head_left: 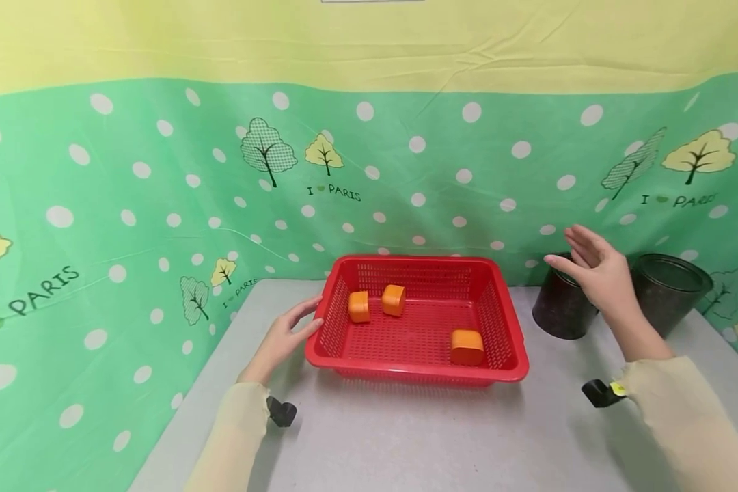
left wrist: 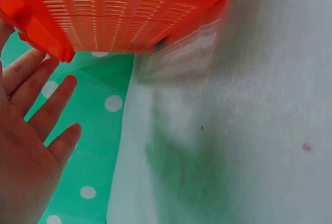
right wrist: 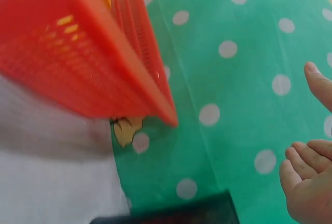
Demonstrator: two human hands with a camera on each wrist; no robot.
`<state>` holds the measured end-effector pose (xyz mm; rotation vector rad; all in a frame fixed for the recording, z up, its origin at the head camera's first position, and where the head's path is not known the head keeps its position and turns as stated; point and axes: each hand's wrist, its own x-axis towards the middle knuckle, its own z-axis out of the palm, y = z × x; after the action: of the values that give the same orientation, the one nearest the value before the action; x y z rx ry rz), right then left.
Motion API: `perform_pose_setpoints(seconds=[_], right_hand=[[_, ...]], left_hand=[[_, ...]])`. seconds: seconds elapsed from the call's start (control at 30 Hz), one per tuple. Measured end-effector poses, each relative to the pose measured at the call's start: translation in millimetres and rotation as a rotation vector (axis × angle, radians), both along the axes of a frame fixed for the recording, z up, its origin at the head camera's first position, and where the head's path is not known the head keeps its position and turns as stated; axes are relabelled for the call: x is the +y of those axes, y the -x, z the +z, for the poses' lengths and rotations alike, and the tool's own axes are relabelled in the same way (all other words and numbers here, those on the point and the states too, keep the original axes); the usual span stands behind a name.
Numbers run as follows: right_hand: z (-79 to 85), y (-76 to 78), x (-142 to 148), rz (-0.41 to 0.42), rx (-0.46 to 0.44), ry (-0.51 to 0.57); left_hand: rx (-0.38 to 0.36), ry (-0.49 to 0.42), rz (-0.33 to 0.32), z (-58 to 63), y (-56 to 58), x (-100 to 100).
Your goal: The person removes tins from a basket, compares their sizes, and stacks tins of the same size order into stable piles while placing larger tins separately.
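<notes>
A red perforated plastic basket [head_left: 400, 372] stands on the table with a few orange rounded blocks inside. Two blocks, one an orange block [head_left: 393, 301] and beside it another orange block [head_left: 359, 307], lie toward the back left; a third orange block [head_left: 467, 347] is near the front right. At the basket's left rim is my left hand [head_left: 285, 338], its fingertips right at the edge and its fingers fairly straight in the left wrist view. My right hand [head_left: 599, 273] is raised to the right of the basket, thumb and fingers apart, with nothing between them.
Behind my right hand stands a black cylindrical container [head_left: 562, 307], partly covered by it in the head view. A second black container [head_left: 670, 287] is farther right. A green dotted cloth [head_left: 418, 198] hangs behind the grey-white table [head_left: 375, 437].
</notes>
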<state>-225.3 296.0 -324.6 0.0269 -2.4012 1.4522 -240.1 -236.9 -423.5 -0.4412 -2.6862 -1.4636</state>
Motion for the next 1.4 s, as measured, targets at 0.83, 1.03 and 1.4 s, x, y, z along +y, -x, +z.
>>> perform_pose_setpoints(seconds=[0.83, 1.03, 1.4], right_hand=[[-2.2, 76.0, -131.4, 0.369, 0.019, 0.147], [-16.5, 100.2, -155.5, 0.534, 0.0, 0.149], [-49.9, 129.4, -183.0, 0.903, -0.238, -0.007]], left_hand=[[-0.016, -0.037, 0.0, -3.1, 0.9, 1.2], [0.002, -0.048, -0.005, -3.2, 0.2, 0.6], [-0.012, -0.066, 0.0, 1.9, -1.7, 4.4]])
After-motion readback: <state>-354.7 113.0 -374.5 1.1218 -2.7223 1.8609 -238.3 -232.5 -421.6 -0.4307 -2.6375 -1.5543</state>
